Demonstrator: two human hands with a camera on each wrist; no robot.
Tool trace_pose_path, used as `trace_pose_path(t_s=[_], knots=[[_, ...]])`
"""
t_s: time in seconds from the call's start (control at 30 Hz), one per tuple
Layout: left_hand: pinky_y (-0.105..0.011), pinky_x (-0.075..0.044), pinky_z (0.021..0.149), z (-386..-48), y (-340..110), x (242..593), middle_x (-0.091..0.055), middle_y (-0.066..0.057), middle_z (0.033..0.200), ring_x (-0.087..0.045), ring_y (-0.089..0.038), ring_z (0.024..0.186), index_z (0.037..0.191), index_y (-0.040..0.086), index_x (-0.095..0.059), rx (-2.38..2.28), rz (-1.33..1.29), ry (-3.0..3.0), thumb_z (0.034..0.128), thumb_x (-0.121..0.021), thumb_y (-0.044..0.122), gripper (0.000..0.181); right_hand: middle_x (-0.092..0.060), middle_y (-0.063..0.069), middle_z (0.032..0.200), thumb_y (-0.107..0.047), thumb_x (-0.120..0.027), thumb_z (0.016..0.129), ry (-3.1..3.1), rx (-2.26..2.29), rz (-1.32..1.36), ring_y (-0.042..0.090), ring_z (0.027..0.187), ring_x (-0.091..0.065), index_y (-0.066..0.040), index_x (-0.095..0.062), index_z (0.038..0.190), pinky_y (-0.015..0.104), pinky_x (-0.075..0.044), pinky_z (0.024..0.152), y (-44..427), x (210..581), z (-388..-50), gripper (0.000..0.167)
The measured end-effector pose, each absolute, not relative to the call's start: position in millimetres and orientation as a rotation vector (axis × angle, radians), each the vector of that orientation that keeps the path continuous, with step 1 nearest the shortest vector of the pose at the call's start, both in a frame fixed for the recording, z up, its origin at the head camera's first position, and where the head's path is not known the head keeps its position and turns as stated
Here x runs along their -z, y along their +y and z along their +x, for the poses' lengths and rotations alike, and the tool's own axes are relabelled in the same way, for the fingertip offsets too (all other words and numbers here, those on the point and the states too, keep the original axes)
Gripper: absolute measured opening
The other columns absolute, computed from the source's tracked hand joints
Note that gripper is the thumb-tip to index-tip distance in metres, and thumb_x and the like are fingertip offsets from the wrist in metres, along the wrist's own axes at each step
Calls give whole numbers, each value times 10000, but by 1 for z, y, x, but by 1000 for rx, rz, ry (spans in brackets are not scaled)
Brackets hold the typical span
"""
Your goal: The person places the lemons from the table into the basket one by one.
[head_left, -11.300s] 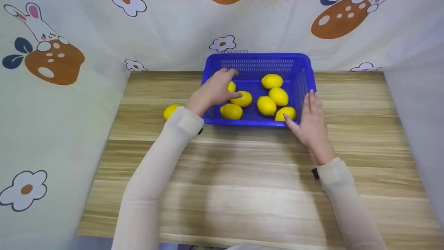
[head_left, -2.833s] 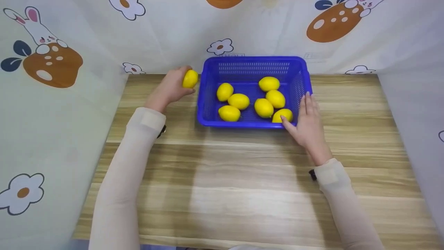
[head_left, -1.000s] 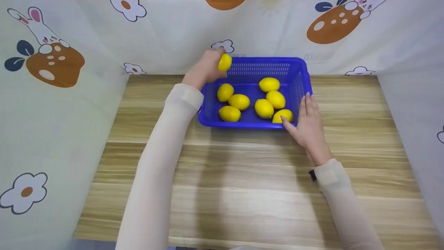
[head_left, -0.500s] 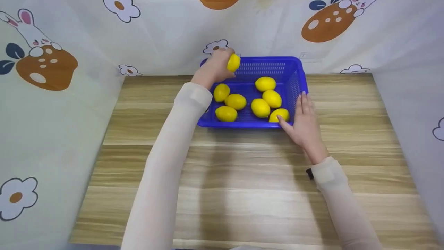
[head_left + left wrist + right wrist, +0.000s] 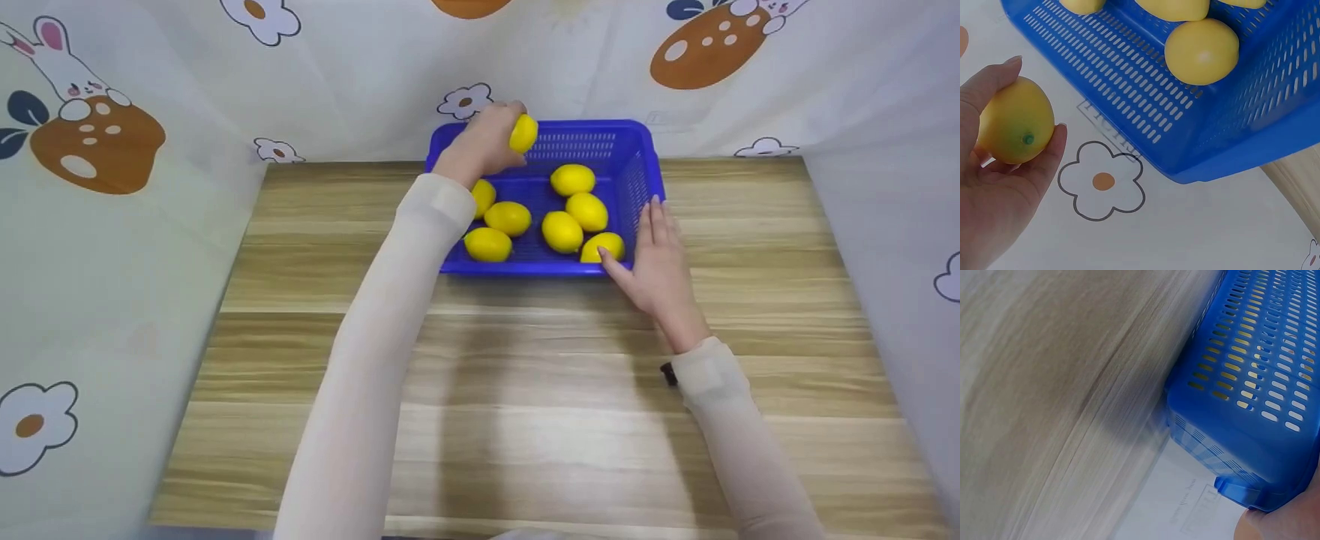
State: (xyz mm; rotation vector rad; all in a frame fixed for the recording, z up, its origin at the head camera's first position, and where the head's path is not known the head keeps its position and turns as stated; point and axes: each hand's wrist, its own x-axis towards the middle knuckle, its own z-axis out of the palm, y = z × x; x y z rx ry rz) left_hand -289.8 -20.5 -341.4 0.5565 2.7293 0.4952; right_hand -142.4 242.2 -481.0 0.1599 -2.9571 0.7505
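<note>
My left hand (image 5: 489,141) grips a yellow lemon (image 5: 523,133) above the back left part of a blue slotted basket (image 5: 551,270). In the left wrist view the thumb and fingers curl round that lemon (image 5: 1019,121), its green stem end showing. Several other lemons (image 5: 562,232) lie on the basket floor in a left and a right group; one at the left (image 5: 484,196) is partly covered by my left wrist. My right hand (image 5: 660,270) rests along the basket's right side with straight fingers, its thumb over the front right corner, near a lemon (image 5: 603,247).
The basket stands at the back of a wooden table (image 5: 570,420), close to a white patterned cloth (image 5: 360,82) that hangs behind. Cloth also borders the left and right sides. Bare tabletop lies in front of the basket.
My left hand has carried a lemon from the table left of the basket over its rim, then rightward above it. The right hand has stayed at the basket's right side.
</note>
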Motion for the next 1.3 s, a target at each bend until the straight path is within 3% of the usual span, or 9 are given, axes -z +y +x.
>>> trace_pose_path(t_s=[0.47, 0.77, 1.0, 1.3], knots=[[-358, -309, 1286, -288, -16, 340, -350, -99, 1691, -375, -234, 1529, 1663, 114, -293, -525, 549, 2689, 1013, -723, 267, 795, -97, 337, 1717, -526, -562, 1009, -2933, -743, 189, 476, 1614, -76, 192, -200, 1586, 553, -51, 1331, 241, 483, -145, 990], [-376, -275, 1302, -288, -22, 343, -306, -90, 1716, -318, -232, 1570, 1666, 132, -294, -548, 505, 2686, 1027, -703, 301, 777, -89, 336, 1719, -522, -563, 1014, -2939, -749, 182, 480, 1614, -66, 189, -194, 1589, 559, -44, 1329, 240, 481, -144, 985], [-399, -305, 1291, -285, -22, 349, -329, -104, 1698, -373, -239, 1536, 1668, 137, -296, -540, 497, 2696, 1045, -668, 356, 758, -85, 331, 1721, -525, -564, 1016, -2947, -747, 172, 475, 1614, -70, 185, -187, 1591, 559, -53, 1329, 241, 481, -144, 988], [-406, -192, 1325, -270, -22, 358, -201, -84, 1766, -220, -238, 1624, 1696, 120, -214, -558, 474, 2743, 1075, -594, 439, 795, -71, 330, 1722, -530, -565, 1015, -2954, -760, 182, 476, 1616, -54, 181, -187, 1595, 586, -66, 1321, 243, 478, -142, 992]])
